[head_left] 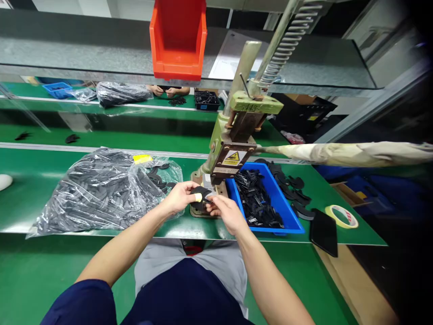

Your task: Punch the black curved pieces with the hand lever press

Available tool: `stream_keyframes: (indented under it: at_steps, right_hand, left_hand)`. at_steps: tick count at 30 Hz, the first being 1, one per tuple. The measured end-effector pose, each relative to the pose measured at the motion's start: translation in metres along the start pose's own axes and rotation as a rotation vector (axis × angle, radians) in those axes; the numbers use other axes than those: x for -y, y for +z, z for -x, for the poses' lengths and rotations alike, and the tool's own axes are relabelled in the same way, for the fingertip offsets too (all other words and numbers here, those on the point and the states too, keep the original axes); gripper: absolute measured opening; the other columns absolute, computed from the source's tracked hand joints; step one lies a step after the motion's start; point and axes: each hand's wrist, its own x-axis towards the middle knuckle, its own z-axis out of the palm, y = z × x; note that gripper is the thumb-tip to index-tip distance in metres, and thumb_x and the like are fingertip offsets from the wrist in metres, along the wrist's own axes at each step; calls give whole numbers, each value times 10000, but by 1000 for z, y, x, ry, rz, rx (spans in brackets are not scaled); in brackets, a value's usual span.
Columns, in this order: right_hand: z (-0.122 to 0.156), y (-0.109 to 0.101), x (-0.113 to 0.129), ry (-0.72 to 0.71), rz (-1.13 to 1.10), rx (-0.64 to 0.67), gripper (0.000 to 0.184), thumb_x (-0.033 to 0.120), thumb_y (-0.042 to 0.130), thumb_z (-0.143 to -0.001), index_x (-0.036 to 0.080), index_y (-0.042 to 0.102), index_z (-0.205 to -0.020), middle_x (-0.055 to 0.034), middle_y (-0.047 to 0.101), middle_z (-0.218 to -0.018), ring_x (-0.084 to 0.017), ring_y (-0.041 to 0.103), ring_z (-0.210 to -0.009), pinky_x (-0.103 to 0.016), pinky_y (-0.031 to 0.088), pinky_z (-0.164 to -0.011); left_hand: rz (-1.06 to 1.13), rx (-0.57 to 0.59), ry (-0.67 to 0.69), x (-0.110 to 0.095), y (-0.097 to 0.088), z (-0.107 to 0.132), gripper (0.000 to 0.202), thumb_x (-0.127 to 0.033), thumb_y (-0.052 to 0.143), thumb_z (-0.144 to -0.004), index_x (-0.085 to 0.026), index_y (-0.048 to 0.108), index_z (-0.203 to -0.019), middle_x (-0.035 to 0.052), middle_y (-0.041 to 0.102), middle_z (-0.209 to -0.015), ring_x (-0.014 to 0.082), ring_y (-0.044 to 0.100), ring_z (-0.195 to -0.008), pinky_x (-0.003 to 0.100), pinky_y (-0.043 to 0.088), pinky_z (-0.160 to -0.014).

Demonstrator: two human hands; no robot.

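Note:
My left hand (180, 196) pinches a small black curved part (200, 194) in front of the base of a green hand press (233, 144); a yellow tape wrap shows on its thumb. My right hand (226, 211) is closed on the same part from the right side. Both hands hover just above the green table edge, directly below the press head with its yellow warning label (234, 157). A blue tray (270, 198) full of black parts sits right of my right hand.
A clear plastic bag (101, 189) of black parts lies at left. Loose black pieces (294, 185), a black pad (324, 232) and a tape roll (341, 215) lie at right. The long press lever (355, 153) reaches right. An orange bin (178, 38) sits overhead. Another person's hands (165, 91) work across the belt.

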Motion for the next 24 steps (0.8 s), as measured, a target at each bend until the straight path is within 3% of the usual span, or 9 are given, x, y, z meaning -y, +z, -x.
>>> stream_keyframes:
  at_steps: [3, 6, 9, 13, 19, 24]
  right_hand:
    - [0, 1, -4, 189, -114, 240, 389, 516, 752, -742, 143, 672, -819, -29, 627, -620, -121, 570, -549, -235, 441, -485]
    - [11, 1, -9, 274, -194, 372, 432, 518, 811, -687, 150, 645, -840, 10, 559, -593, -101, 519, -539, -220, 389, -476]
    - [25, 3, -20, 281, -228, 414, 499, 580, 838, -642, 164, 603, -787, 35, 506, -586, -75, 437, -514, -216, 300, -471]
    - [39, 6, -37, 196, -212, 342, 482, 576, 836, -669, 160, 603, -737, 42, 477, -566, -65, 382, -527, -242, 249, -508]
    - [49, 9, -43, 138, -186, 241, 400, 521, 794, -750, 163, 617, -750, 23, 507, -608, -77, 408, -553, -256, 267, -528]
    - [47, 8, -33, 201, -196, 307, 440, 585, 729, -777, 161, 651, -865, 45, 446, -592, -60, 348, -486, -241, 253, -478]
  left_hand:
    - [-132, 121, 71, -11, 3, 11, 244, -252, 800, -723, -140, 755, -935, 53, 728, -851, 160, 664, -739, 248, 523, -731]
    - [-334, 296, 242, -28, 5, 24, 203, -252, 729, -813, -181, 791, -992, 67, 739, -910, 184, 681, -796, 256, 527, -764]
    - [-511, 449, 430, -44, 7, 35, 190, -203, 680, -853, -221, 813, -987, 77, 753, -937, 207, 695, -867, 259, 520, -816]
    - [-661, 564, 482, -49, 11, 43, 237, -197, 619, -894, -261, 806, -1024, 81, 759, -996, 219, 703, -930, 253, 512, -863]
    - [-692, 493, 504, -37, 10, 45, 237, -202, 620, -892, -231, 784, -1060, 99, 746, -1021, 224, 684, -955, 259, 500, -856]
    - [-554, 355, 328, -24, -4, 44, 204, -278, 682, -871, -158, 760, -1017, 73, 727, -948, 166, 653, -817, 232, 493, -735]
